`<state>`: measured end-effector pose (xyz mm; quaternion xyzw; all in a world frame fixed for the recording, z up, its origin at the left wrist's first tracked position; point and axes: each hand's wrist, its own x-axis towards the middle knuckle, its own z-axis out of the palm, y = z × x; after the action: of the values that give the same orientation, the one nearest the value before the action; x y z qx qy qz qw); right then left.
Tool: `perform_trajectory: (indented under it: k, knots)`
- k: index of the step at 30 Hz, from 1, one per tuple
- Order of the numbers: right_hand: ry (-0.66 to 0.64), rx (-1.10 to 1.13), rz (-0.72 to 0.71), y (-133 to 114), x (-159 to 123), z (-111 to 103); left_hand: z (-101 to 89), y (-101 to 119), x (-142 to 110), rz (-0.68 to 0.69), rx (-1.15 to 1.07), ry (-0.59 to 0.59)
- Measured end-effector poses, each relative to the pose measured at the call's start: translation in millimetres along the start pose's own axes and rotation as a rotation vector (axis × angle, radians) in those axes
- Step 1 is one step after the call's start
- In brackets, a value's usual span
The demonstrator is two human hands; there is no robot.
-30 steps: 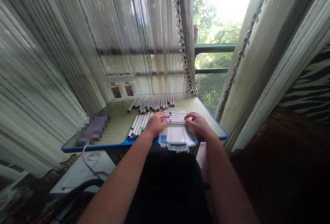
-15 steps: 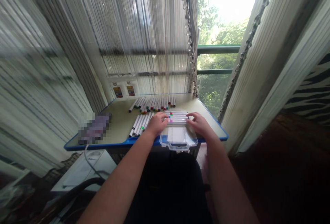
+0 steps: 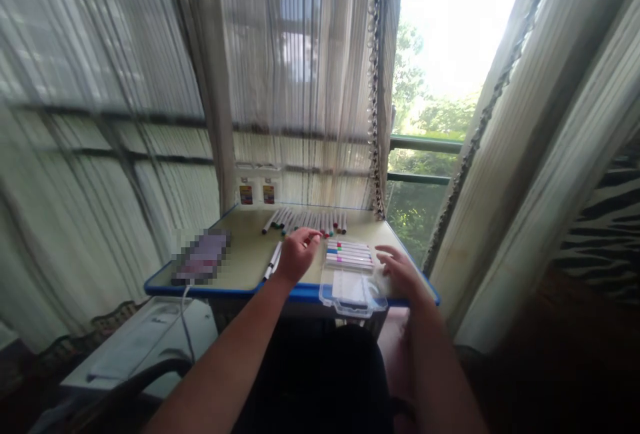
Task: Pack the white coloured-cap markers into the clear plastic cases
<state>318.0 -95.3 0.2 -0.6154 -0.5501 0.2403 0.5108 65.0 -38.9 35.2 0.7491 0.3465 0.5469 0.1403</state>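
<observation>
A clear plastic case (image 3: pixel 327 295) lies unfolded at the front of the table. In its far half, several white markers (image 3: pixel 353 254) with coloured bands lie side by side. My left hand (image 3: pixel 299 257) is above the table just left of the case, fingers loosely bent and no marker visible in them. To the right of the case hovers my right hand (image 3: pixel 399 269), empty, with its fingers apart. Beside my left hand lies a partly covered group of white markers (image 3: pixel 273 261). Farther back is a loose row of capped markers (image 3: pixel 300 219) with caps of various colours.
A pixelated flat object (image 3: pixel 203 257) with a cable (image 3: pixel 185 307) lies on the table's left side. Two clear cases with coloured labels (image 3: pixel 257 194) stand at the back. The table (image 3: pixel 240 254) has a blue edge, with curtains (image 3: pixel 305 101) behind it.
Both hands have come off the markers in the case: the left up and slightly left, the right outward to the right. The camera view has tilted and shifted.
</observation>
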Motion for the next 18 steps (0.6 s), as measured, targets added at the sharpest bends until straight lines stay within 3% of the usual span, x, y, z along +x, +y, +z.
perform_trajectory:
  k: [4, 8, 13, 18]
  knots:
    - [0.092, -0.058, -0.153, -31, -21, -5, -31.3, -18, 5, -0.077, 0.062, 0.016]
    - [0.109, -0.089, -0.345, -83, -56, 17, -62.2, -40, 4, -0.206, 0.067, 0.010]
    - [0.065, -0.168, -0.415, -130, -79, 90, -77.4, -68, -9, -0.271, 0.073, -0.049]
    - [0.074, -0.321, -0.471, -118, -61, 175, -77.5, -94, -19, -0.340, 0.098, -0.146]
